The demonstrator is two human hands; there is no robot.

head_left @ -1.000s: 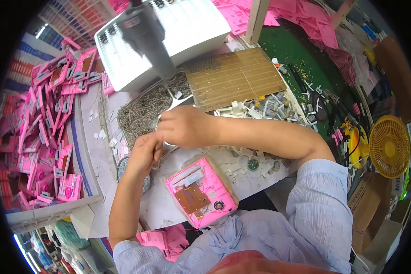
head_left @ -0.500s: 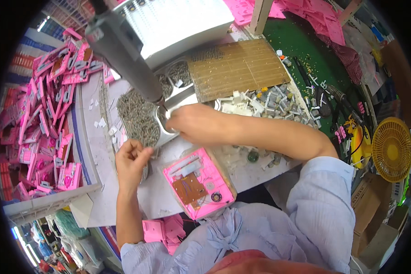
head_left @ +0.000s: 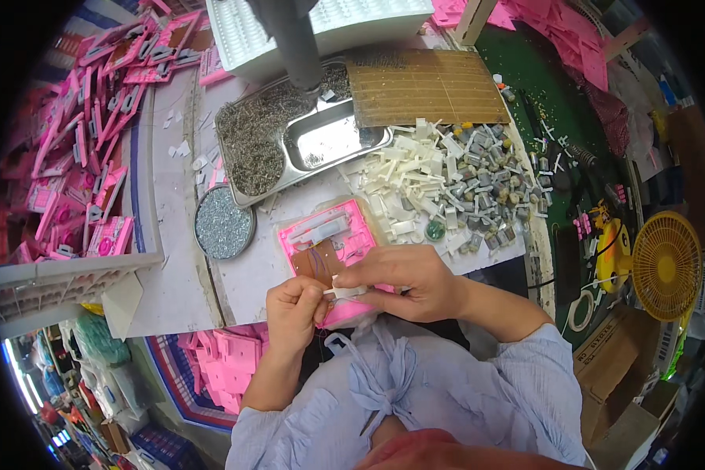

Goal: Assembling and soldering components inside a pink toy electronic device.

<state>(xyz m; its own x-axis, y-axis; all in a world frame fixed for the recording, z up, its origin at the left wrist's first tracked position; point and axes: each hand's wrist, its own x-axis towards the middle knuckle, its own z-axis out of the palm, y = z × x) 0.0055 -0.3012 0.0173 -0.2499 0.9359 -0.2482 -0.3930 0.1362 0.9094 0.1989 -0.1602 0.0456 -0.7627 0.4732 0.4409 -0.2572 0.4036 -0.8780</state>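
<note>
My left hand (head_left: 294, 312) and my right hand (head_left: 411, 280) meet over the near part of a pink plastic case (head_left: 359, 227). Between their fingertips is a small white plastic part (head_left: 348, 293), pinched from both sides. The case lies open on the table and holds a brown board (head_left: 312, 265), thin wires and a whitish block (head_left: 323, 227). My fingers cover its lower portion. Beyond the case stands a metal tray (head_left: 385, 142) with many small screws (head_left: 251, 149) in its left compartment.
A round dish of small silvery pieces (head_left: 224, 223) sits left of the case. White parts and little motors (head_left: 478, 176) are heaped at right. A dark power screwdriver (head_left: 296, 55) hangs over the tray. Pink cases (head_left: 78, 157) fill a crate at left; a yellow fan (head_left: 667, 265) stands far right.
Both hands have come back from the screw tray to above the pink case and now pinch a white part together. My view has shifted, so the round dish shows fully.
</note>
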